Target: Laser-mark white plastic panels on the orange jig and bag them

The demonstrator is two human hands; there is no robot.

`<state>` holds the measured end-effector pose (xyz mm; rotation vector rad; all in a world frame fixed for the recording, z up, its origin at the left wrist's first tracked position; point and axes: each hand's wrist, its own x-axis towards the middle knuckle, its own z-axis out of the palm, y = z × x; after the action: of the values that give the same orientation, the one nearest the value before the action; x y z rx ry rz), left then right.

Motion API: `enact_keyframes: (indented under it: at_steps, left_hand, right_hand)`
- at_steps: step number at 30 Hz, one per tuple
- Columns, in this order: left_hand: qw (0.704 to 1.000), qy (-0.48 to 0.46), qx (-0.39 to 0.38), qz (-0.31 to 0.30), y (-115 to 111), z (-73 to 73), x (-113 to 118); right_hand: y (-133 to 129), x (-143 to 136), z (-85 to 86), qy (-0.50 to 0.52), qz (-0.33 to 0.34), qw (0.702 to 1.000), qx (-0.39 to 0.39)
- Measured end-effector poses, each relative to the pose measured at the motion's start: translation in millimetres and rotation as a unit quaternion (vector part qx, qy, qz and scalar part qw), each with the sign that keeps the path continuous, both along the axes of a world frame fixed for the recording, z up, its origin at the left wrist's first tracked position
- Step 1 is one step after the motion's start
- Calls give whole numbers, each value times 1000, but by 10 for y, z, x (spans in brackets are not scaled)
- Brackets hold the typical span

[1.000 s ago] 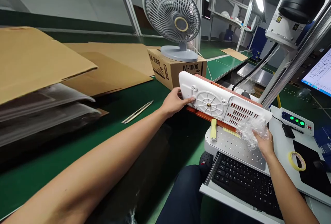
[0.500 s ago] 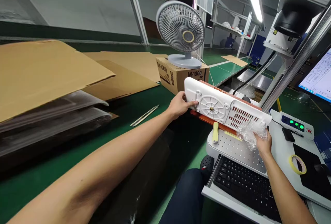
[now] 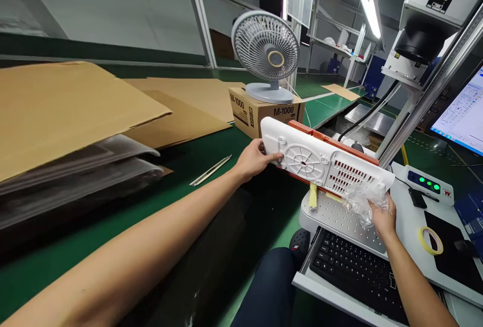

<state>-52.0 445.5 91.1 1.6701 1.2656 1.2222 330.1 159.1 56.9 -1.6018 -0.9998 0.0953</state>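
A white plastic panel point(image 3: 305, 161) with a round ribbed area and slotted vents is held up between my two hands. My left hand point(image 3: 256, 160) grips its left end, thumb on the face and fingers behind. At the right end, my right hand point(image 3: 383, 216) is closed on the panel together with a crumpled clear plastic bag point(image 3: 358, 201), which covers that lower corner. Just behind the panel stands an orange-red holder point(image 3: 332, 143), mostly hidden by it. Below is a perforated metal plate point(image 3: 339, 216) with a yellow strip point(image 3: 313, 196) on it.
To the left lie cardboard sheets point(image 3: 75, 105) and a slim cutter-like tool point(image 3: 211, 170) on the green table. A fan point(image 3: 269, 58) stands on a carton point(image 3: 260, 115). A machine head point(image 3: 422, 40) hangs at upper right, above a keyboard point(image 3: 354, 266) and tape roll point(image 3: 422, 236).
Both hands have shifted the white panel slightly left and toward me, so more of the orange-red holder shows above it. The panel's centre hole now shows red instead of a brass-coloured spot.
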Motion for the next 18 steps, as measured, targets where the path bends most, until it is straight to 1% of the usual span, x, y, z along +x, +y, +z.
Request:
enact_keyframes:
  at_steps: [4,8,10,13,16,18]
  left_hand:
    - [999,-36,-6,-14,-406,-13,-195]
    - [997,-69,21,7,-895,25,-362]
    - [996,-87,32,9,-1153,83,-410]
    - [992,-115,40,17,-1544,209,-437]
    - [987,-146,38,47,-1895,339,-429]
    - [983,-170,45,49,-2094,413,-403]
  right_hand:
    - [-368,-196,183,-4,-2,1000,-3]
    - [-861,-385,380,-25,0,1000,12]
    - [-1112,-457,463,-56,-1,998,36]
    - [-1477,-532,552,-94,-19,993,72]
    - [-1834,-555,572,-112,-45,989,90]
    - [-2065,-534,546,-123,-67,986,91]
